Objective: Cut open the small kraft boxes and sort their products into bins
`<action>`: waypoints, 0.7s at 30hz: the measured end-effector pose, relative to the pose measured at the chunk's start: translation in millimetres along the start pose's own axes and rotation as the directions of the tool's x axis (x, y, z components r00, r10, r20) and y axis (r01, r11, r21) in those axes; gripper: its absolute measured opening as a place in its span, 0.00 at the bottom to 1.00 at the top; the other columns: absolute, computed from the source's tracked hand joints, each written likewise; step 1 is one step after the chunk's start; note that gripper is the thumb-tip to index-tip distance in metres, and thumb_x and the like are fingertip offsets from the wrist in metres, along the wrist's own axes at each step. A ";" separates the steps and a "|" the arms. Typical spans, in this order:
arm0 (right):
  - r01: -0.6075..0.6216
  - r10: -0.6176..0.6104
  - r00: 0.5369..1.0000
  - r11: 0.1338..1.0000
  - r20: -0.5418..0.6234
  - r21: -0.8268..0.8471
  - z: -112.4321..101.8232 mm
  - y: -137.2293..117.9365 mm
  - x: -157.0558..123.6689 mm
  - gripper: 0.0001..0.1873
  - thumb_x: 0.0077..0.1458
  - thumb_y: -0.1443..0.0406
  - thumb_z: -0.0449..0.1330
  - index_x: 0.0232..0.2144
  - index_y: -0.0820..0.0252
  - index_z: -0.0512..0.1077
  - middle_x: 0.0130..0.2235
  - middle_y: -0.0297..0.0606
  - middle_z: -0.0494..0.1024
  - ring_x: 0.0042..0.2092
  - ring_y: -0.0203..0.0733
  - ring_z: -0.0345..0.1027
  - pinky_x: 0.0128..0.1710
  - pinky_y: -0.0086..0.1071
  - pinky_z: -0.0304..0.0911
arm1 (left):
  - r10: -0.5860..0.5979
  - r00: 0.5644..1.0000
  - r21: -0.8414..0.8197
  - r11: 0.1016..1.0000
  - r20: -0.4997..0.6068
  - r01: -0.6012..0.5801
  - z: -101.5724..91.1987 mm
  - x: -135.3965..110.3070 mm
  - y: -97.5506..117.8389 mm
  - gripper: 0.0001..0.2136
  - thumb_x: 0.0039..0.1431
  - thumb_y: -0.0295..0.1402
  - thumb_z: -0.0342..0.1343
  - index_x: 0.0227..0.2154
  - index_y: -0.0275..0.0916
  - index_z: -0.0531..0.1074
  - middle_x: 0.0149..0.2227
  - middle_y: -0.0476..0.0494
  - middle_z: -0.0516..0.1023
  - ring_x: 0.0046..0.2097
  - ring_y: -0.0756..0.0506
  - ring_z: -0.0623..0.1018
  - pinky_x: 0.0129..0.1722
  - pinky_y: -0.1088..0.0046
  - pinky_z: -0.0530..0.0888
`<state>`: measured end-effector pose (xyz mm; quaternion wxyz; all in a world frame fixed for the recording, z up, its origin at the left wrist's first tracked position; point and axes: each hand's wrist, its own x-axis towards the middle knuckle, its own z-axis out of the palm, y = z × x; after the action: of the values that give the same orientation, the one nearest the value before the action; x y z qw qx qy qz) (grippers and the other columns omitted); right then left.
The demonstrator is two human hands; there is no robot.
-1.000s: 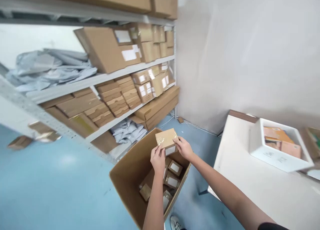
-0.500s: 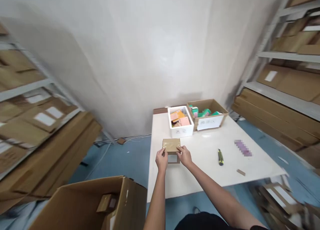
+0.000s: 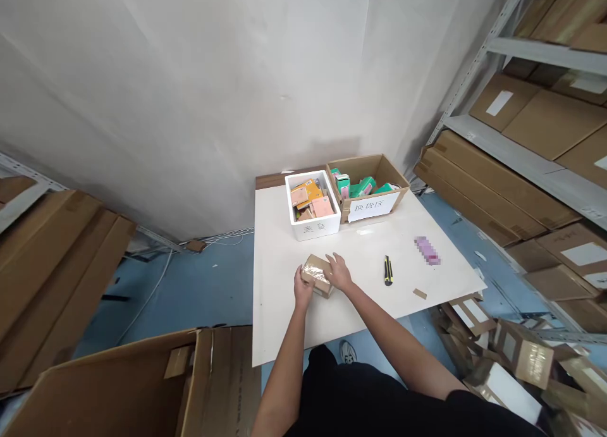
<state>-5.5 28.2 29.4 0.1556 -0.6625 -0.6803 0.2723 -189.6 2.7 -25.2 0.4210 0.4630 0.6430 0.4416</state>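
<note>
At a white desk (image 3: 277,317), we held 1 small taped cardboard box (image 3: 317,271), on or just above the surface; couldn't tell which. Our L hand (image 3: 303,291)'s grip pinched its L end; our R hand (image 3: 338,274)'s grip touched its R end, fingers a bit spread, pinch unclear. Farther back stood a white bin (image 3: 322,227) w/ orange & pink packs (image 3: 322,206), next to 1 carton (image 3: 386,169) w/ green boxes (image 3: 365,187).

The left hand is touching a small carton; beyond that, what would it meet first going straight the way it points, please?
Beyond the small carton, the left hand would probably meet the white box, though the hand's exact height is unclear.
</note>
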 end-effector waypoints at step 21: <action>-0.368 0.373 0.918 0.928 0.135 -0.065 8.7 56.1 -43.5 0.48 0.56 0.72 0.60 0.76 0.57 0.52 0.63 0.53 0.72 0.59 0.53 0.72 0.57 0.40 0.66 | 0.079 0.824 0.254 0.931 0.561 -0.262 52.5 12.6 20.2 0.19 0.62 0.28 0.56 0.55 0.42 0.76 0.59 0.40 0.79 0.62 0.42 0.77 0.65 0.59 0.71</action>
<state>38.5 -17.6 -3.4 0.0390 -0.7605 -0.5572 0.3312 -137.9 27.9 -20.9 0.4629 0.6868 0.5159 0.2189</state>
